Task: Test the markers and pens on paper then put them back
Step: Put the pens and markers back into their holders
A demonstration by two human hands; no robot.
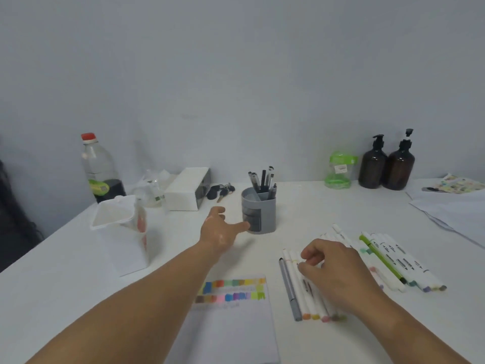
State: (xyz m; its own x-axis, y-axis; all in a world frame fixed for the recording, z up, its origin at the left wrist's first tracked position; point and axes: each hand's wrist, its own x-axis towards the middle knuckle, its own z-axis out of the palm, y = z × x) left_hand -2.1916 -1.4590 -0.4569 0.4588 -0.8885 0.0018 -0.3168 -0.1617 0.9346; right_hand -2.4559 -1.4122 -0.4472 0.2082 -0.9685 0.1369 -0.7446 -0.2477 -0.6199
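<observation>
A sheet of paper [231,327] with rows of colour swatches lies near the front of the white table [65,271]. Several white markers [309,298] and a grey pen [290,290] lie in a row to its right; more markers and a green pen [380,258] lie further right. A grey pen holder [258,210] with several dark pens stands in the middle. My left hand [219,229] reaches out, fingers spread, its thumb at the holder's left side. My right hand [333,269] hovers over the marker row with fingers curled down onto them; whether it grips one is hidden.
At the left stand an open white carton [123,232], a clear bottle with a red cap [98,169], a white tissue box [187,189] and keys [219,191]. A green jar [338,169] and two brown pump bottles [385,164] stand at the back right. Papers [451,206] lie far right.
</observation>
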